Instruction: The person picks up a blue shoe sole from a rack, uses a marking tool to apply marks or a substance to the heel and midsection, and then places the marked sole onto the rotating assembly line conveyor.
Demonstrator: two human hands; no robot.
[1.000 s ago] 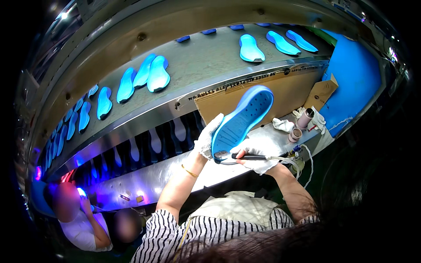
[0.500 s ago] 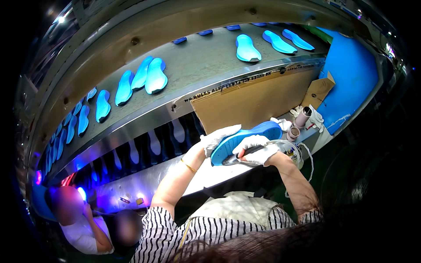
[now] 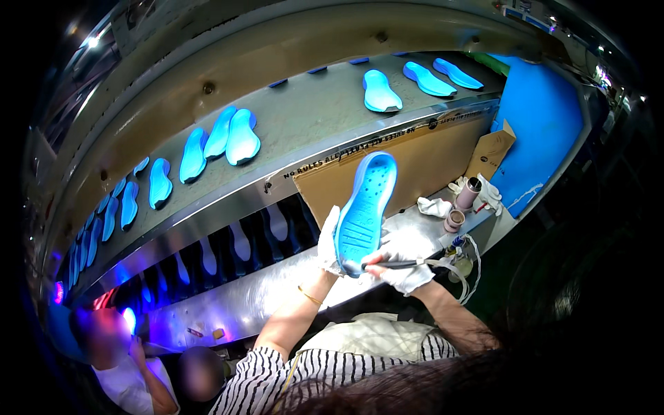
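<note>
Toward one o'clock, dark capital lettering [image 3: 332, 159] lines the metal rail [image 3: 235, 205] and cardboard sheet's top edge [image 3: 443, 135]; toward two, small dark print [image 3: 484, 159] marks a cardboard flap [image 3: 495, 144].

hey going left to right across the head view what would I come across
Co-worker in a white shirt, small yellow block, left hand, blue shoe sole, right hand, pink bottle, blue panel.

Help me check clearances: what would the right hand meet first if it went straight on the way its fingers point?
Most likely the blue sole, at its lower end: the right hand, holding a dark tool, points left toward it. Depth is unclear, so contact is hard to tell.
</note>
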